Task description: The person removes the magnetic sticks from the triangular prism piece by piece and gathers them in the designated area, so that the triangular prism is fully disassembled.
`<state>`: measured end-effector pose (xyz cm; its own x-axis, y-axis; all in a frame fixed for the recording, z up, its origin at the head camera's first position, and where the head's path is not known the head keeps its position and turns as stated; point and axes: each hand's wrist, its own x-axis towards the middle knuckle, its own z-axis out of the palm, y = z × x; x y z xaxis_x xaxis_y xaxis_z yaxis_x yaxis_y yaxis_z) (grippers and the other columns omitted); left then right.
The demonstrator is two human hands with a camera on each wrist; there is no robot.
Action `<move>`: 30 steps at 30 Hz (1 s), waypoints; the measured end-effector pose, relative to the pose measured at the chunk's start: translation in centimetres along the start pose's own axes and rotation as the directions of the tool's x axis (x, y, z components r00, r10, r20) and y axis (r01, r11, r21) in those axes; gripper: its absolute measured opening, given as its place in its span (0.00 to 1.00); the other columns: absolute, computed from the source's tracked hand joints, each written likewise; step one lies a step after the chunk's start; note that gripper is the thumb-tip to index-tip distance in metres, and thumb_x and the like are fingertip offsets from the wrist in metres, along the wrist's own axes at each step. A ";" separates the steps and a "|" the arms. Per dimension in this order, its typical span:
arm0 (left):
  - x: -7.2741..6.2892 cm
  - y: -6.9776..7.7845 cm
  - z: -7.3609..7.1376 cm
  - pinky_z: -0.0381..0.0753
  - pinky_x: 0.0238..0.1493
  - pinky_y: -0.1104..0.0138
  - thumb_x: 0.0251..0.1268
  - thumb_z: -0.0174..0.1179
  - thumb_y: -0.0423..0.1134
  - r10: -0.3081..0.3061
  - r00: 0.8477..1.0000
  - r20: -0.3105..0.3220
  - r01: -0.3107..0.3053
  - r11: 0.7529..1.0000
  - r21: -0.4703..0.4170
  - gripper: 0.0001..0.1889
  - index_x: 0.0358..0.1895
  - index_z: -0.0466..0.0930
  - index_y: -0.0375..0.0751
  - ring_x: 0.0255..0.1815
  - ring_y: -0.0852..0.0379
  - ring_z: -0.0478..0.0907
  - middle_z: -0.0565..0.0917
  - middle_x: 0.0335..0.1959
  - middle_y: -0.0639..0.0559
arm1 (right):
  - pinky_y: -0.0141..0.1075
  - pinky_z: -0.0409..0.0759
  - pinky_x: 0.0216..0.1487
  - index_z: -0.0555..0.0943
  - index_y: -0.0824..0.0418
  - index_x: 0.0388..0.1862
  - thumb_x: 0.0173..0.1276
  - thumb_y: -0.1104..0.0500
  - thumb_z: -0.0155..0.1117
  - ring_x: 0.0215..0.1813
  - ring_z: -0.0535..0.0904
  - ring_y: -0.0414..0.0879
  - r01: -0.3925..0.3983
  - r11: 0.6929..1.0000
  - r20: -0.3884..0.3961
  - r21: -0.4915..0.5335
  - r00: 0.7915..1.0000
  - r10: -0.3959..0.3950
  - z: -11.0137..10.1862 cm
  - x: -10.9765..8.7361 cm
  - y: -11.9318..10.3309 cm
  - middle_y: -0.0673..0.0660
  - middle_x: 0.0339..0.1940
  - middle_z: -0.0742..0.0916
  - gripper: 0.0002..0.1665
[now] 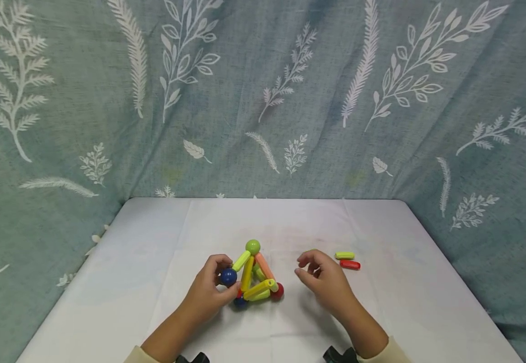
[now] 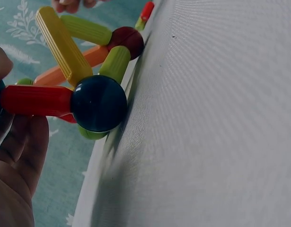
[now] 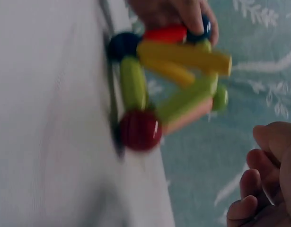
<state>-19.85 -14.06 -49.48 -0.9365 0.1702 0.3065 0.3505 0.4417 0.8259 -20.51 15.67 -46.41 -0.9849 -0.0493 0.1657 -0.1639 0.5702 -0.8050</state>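
Note:
A frame of magnetic rods and balls stands on the white table. My left hand [image 1: 206, 290] grips its raised blue ball [image 1: 228, 277] between thumb and fingers. From there a red rod [image 2: 37, 100] runs to a lower blue ball [image 2: 99, 103] close to the tabletop. A green ball [image 1: 252, 246] forms the far corner, a dark red ball [image 3: 140, 130] the right one. One yellow rod [image 2: 64, 45] and one green rod [image 3: 185, 100] slant upward with free-looking ends. To the right of the frame, my right hand [image 1: 328, 282] hovers, fingers loosely curled around nothing.
Beyond the right hand lie a loose yellow-green rod [image 1: 344, 255] and a loose red rod [image 1: 350, 264], side by side. A white cloth covers the table [image 1: 154, 222]. Leaf-patterned blue-green fabric [image 1: 244, 101] hangs behind and at both sides.

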 end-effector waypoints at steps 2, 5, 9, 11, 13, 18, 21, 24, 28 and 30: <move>0.0 -0.1 -0.1 0.87 0.54 0.63 0.59 0.75 0.32 0.011 1.000 0.002 -0.011 1.000 -0.013 0.27 0.58 0.70 0.43 0.51 0.56 0.81 0.81 0.50 0.52 | 0.33 0.81 0.41 0.84 0.47 0.45 0.68 0.58 0.76 0.40 0.78 0.44 0.048 0.999 0.047 -0.008 0.998 -0.047 0.9 -0.1 -1.3 0.44 0.39 0.84 0.11; 0.0 -0.1 -0.2 0.87 0.53 0.64 0.60 0.75 0.33 0.031 0.999 0.007 -0.031 0.999 -0.030 0.25 0.56 0.71 0.43 0.49 0.58 0.81 0.81 0.48 0.52 | 0.33 0.81 0.41 0.84 0.47 0.46 0.69 0.57 0.75 0.40 0.78 0.42 0.128 0.992 0.105 -0.002 0.986 -0.127 2.2 0.0 -2.7 0.43 0.41 0.84 0.10; 0.0 -0.3 -0.1 0.87 0.51 0.65 0.60 0.75 0.33 0.060 0.998 0.014 -0.059 0.997 -0.043 0.24 0.54 0.72 0.44 0.46 0.60 0.81 0.81 0.46 0.53 | 0.33 0.81 0.41 0.84 0.48 0.51 0.71 0.56 0.73 0.42 0.79 0.39 0.192 0.981 0.163 0.004 0.968 -0.190 3.5 0.5 -4.2 0.41 0.45 0.84 0.12; 0.0 -0.5 -0.1 0.87 0.52 0.64 0.60 0.75 0.32 0.079 0.997 0.018 -0.078 0.996 -0.046 0.24 0.54 0.72 0.45 0.47 0.61 0.81 0.81 0.46 0.53 | 0.33 0.82 0.42 0.84 0.48 0.53 0.71 0.56 0.74 0.44 0.79 0.39 0.209 0.978 0.185 -0.003 0.961 -0.205 4.1 0.8 -4.8 0.42 0.47 0.84 0.14; 0.0 -0.6 -0.1 0.87 0.52 0.64 0.60 0.75 0.32 0.098 0.995 0.020 -0.097 0.994 -0.052 0.23 0.54 0.72 0.45 0.47 0.61 0.81 0.81 0.46 0.54 | 0.33 0.82 0.43 0.84 0.48 0.56 0.71 0.55 0.74 0.45 0.80 0.40 0.227 0.974 0.207 -0.019 0.954 -0.218 4.6 1.1 -5.4 0.43 0.48 0.84 0.16; -0.1 -0.7 0.0 0.87 0.48 0.66 0.62 0.74 0.31 0.137 0.990 0.024 -0.135 0.988 -0.073 0.22 0.53 0.71 0.43 0.45 0.62 0.81 0.81 0.47 0.52 | 0.32 0.82 0.47 0.84 0.47 0.58 0.71 0.56 0.74 0.47 0.81 0.43 0.323 0.943 0.248 -0.076 0.922 -0.296 5.6 1.8 -6.3 0.44 0.50 0.84 0.18; -0.1 -0.7 0.0 0.87 0.48 0.66 0.62 0.74 0.31 0.146 0.989 0.025 -0.143 0.986 -0.082 0.22 0.54 0.72 0.43 0.45 0.62 0.82 0.81 0.47 0.52 | 0.32 0.82 0.49 0.85 0.46 0.59 0.71 0.57 0.74 0.48 0.82 0.42 0.382 0.918 0.261 -0.108 0.902 -0.345 5.9 2.0 -6.5 0.43 0.52 0.84 0.19; -0.1 -0.6 -0.1 0.87 0.49 0.66 0.62 0.74 0.32 0.147 0.989 0.025 -0.145 0.986 -0.081 0.22 0.54 0.72 0.43 0.47 0.63 0.82 0.81 0.48 0.52 | 0.32 0.82 0.54 0.86 0.45 0.57 0.70 0.57 0.74 0.52 0.81 0.38 0.436 0.888 0.273 -0.144 0.880 -0.388 5.8 2.1 -6.6 0.42 0.54 0.83 0.18; -0.1 -0.6 -0.1 0.88 0.48 0.66 0.62 0.74 0.32 0.156 0.988 0.017 -0.154 0.985 -0.079 0.21 0.53 0.73 0.43 0.46 0.63 0.82 0.82 0.48 0.52 | 0.33 0.82 0.59 0.88 0.45 0.54 0.69 0.58 0.75 0.56 0.80 0.36 0.511 0.837 0.292 -0.198 0.846 -0.447 5.7 2.1 -6.8 0.42 0.55 0.82 0.16; 0.0 -0.6 -0.1 0.88 0.46 0.66 0.62 0.75 0.32 0.165 0.986 0.014 -0.163 0.983 -0.082 0.21 0.53 0.74 0.44 0.45 0.63 0.82 0.82 0.48 0.53 | 0.33 0.82 0.59 0.88 0.46 0.53 0.69 0.59 0.75 0.56 0.80 0.37 0.535 0.813 0.301 -0.228 0.833 -0.464 5.7 2.1 -6.9 0.42 0.54 0.82 0.16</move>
<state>-20.09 -14.39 -49.97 -0.8659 0.2533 0.4313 0.4967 0.3340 0.8011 -21.75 6.95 -43.72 -0.7612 -0.5521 0.3404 -0.6479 0.6244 -0.4363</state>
